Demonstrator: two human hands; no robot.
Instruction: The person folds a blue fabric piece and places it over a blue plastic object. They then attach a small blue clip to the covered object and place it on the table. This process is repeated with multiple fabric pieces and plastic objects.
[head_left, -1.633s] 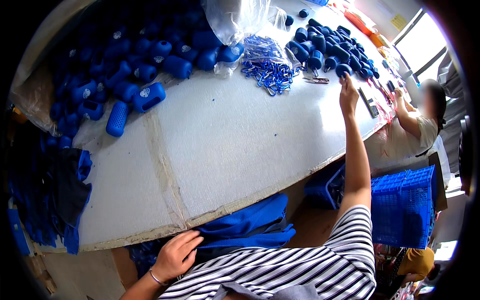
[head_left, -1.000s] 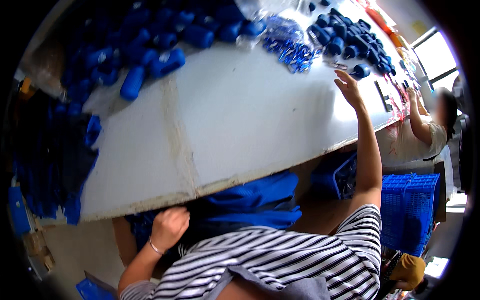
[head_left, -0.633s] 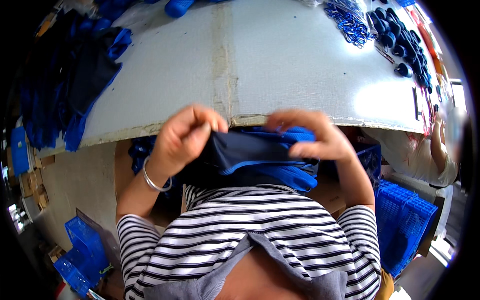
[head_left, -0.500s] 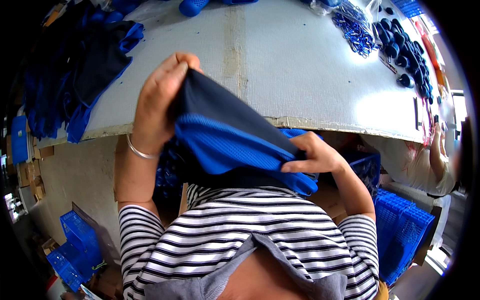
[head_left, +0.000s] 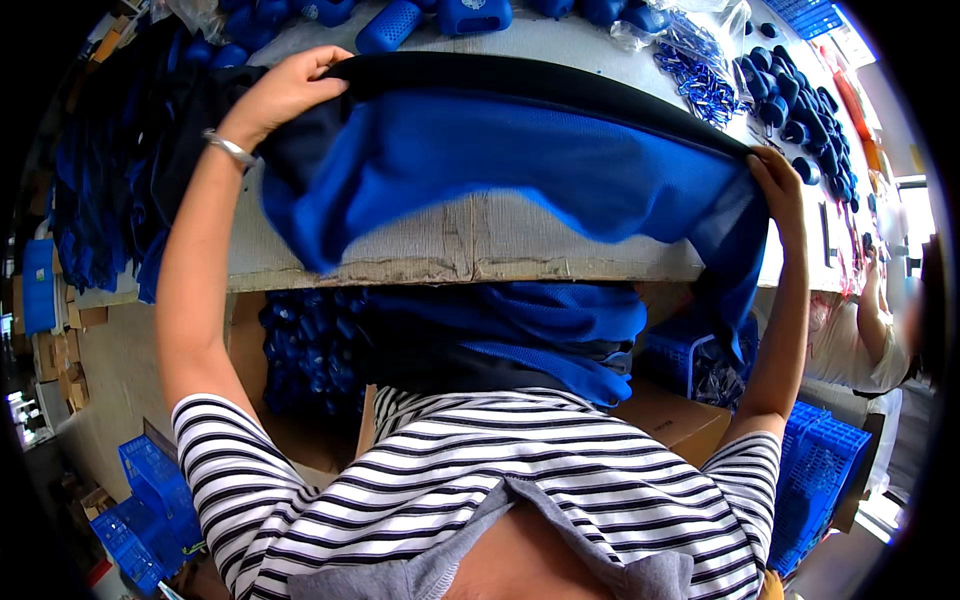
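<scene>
A long piece of blue cloth (head_left: 520, 160) with a black edge or backing is stretched out between my two hands, over the near part of the table. My left hand (head_left: 290, 95) pinches its upper left corner. At the upper right corner my right hand (head_left: 780, 190) grips it with bent fingers. The lower edge of the cloth hangs loose and wavy, with a longer tail below my right hand. More folded blue and black cloth (head_left: 560, 320) lies in a pile at my lap, below the table's front edge.
The pale table (head_left: 420, 240) carries dark blue cloths (head_left: 110, 190) at left, blue cases (head_left: 475, 15) at the back, and clips (head_left: 695, 75) and small dark round pieces (head_left: 790, 90) at right. Blue crates (head_left: 815, 480) stand on both sides. Another person's arm (head_left: 872, 300) shows far right.
Both hands have moved apart and farther over the table, spreading the cloth that was bunched between them. The lap pile is now in fuller view.
</scene>
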